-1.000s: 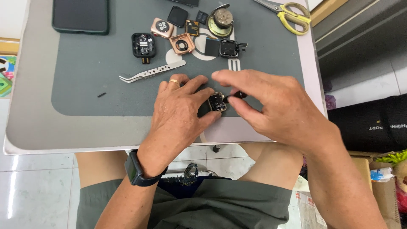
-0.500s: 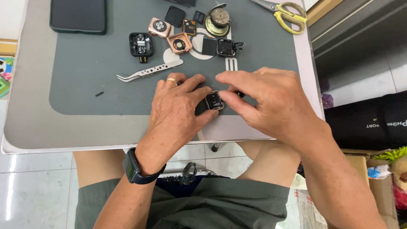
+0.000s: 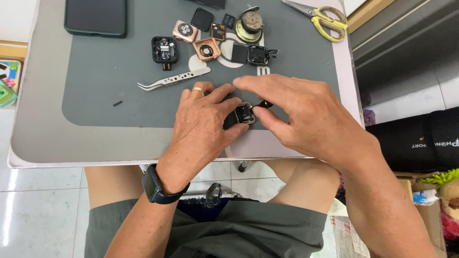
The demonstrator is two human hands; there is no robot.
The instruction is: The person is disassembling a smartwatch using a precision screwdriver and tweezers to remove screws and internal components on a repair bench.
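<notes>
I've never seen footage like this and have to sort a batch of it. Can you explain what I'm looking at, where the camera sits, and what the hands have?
There is no machine here: the camera is worn on a person's head and looks down at their own two hands over a small table topped with a grey mat. The left hand and right hand together pinch a small opened watch case. Farther back on the mat lie metal tweezers, a cluster of other watch cases and loose parts, a dark phone and yellow-handled scissors. The left wrist wears a dark watch.
</notes>
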